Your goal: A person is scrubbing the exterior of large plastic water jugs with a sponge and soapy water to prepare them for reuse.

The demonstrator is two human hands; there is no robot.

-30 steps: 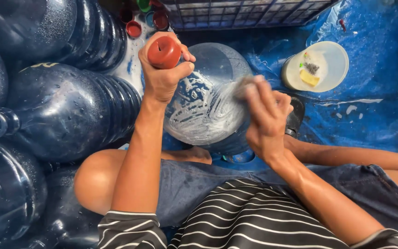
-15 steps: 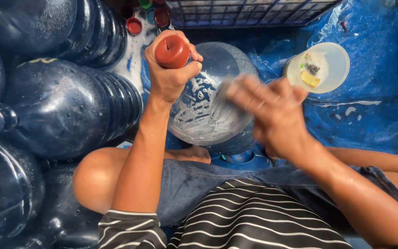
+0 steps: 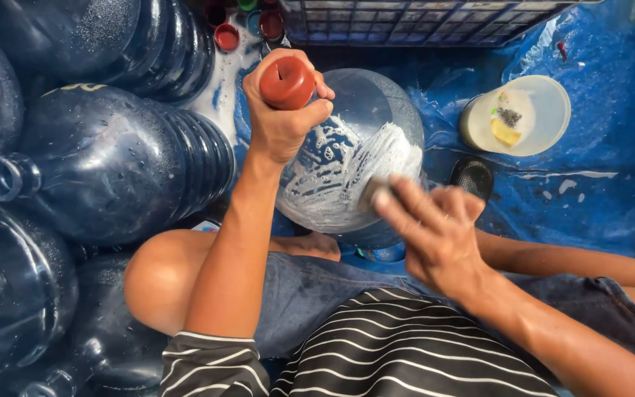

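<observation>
A large clear-blue water jug [image 3: 354,125] stands upright between my knees, its side covered with white soap foam. My left hand [image 3: 282,121] grips the jug's neck just below its red cap [image 3: 286,82]. My right hand [image 3: 435,231] presses a small grey scrub pad [image 3: 373,192] against the foamy side of the jug, low on the right. The pad is mostly hidden under my fingers.
Several dark blue jugs [image 3: 112,162] lie stacked on their sides at the left. A white tub [image 3: 534,117] with a yellow soap piece and a scourer sits at the right on the blue tarp [image 3: 597,191]. A black brush [image 3: 473,176], loose red caps [image 3: 227,37] and a crate [image 3: 420,18] lie beyond.
My right hand has slid down the jug's foamy side, from high on the right towards the lower right. My left hand stayed on the neck.
</observation>
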